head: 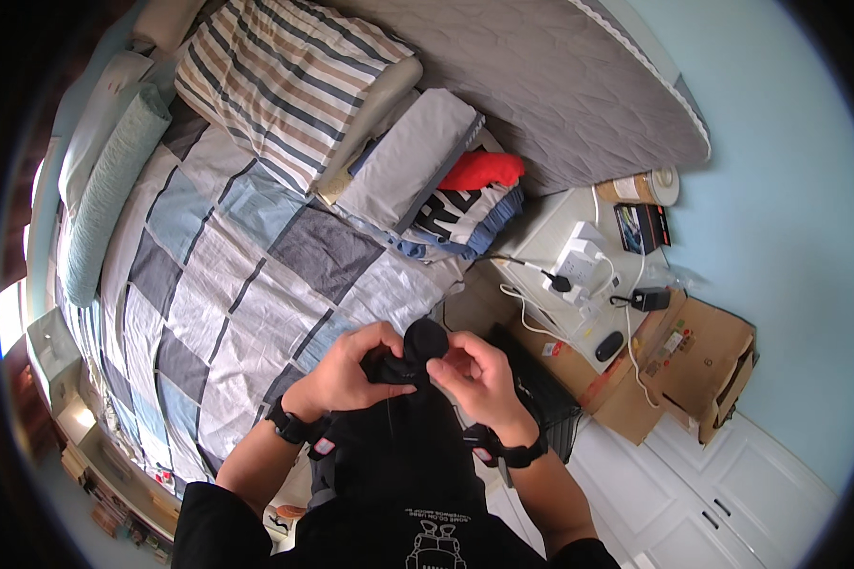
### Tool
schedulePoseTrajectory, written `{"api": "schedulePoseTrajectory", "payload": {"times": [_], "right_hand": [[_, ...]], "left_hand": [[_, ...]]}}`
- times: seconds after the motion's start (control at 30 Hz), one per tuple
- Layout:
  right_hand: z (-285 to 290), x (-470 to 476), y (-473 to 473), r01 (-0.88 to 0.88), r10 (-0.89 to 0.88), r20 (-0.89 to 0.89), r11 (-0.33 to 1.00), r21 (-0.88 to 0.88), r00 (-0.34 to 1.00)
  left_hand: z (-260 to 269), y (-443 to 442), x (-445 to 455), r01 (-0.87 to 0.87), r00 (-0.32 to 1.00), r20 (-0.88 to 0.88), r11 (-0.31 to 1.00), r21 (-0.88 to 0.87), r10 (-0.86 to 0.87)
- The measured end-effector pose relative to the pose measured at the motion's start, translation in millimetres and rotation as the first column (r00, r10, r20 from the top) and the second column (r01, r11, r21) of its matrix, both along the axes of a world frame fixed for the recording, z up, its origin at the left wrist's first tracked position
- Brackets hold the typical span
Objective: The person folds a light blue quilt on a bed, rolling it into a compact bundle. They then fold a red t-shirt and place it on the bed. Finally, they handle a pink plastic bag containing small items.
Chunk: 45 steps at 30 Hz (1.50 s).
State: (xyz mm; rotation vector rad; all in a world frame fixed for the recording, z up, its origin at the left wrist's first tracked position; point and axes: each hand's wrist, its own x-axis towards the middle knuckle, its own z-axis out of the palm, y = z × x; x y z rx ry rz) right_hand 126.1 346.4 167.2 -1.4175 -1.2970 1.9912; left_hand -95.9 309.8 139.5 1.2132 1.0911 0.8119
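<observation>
Between my two hands is a small piece of black fabric [425, 341], perhaps a rolled sock; its exact kind cannot be told against my dark clothing. My left hand [359, 370] grips its left side, fingers curled over the top and thumb stretched below. On the other side, my right hand [478, 373] pinches the fabric's right edge between thumb and fingers. Both wrists wear black straps. Ahead lies a bed with a checked sheet [256, 284]. A folded grey fabric bundle [409, 156] rests on folded clothes [470, 213] at the bed's edge.
Striped pillow [285, 85] and rolled teal mat [114, 199] lie on the bed. A grey mattress [541, 85] leans behind. Right of the bed, a white bedside table [541, 231] holds a power strip [576, 263], cables and a black computer mouse [609, 346], near an opened cardboard box [697, 355].
</observation>
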Motion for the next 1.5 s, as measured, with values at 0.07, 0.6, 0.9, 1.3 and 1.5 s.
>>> {"api": "schedulePoseTrajectory", "payload": {"times": [0.07, 0.6, 0.9, 1.3, 1.5], "right_hand": [[5, -1, 0, 0.124, -0.13, -0.027, 0.978, -0.166, 0.991], [63, 62, -70, 0.381, -0.523, -0.368, 0.837, -0.393, 0.769], [82, 141, -198, 0.646, -0.712, -0.401, 0.698, -0.308, 0.577], [142, 256, -410, 0.58, -0.721, -0.024, 0.537, 0.612, 0.692], [140, 264, -466, 0.66, -0.837, -0.12, 0.323, 0.679, 0.534]], "left_hand": [[12, 4, 0, -0.002, 1.0, 0.013, 1.0, -0.02, 0.002], [3, -32, 0, 0.002, 0.72, -0.693, 1.0, 0.023, 0.015], [116, -87, 155, 0.458, 0.804, 0.503, 0.87, -0.183, -0.318], [163, -212, 319, 0.849, 0.492, 0.473, 0.523, -0.074, -0.731], [174, -246, 363, 0.934, 0.31, 0.553, 0.355, -0.027, -0.773]]}}
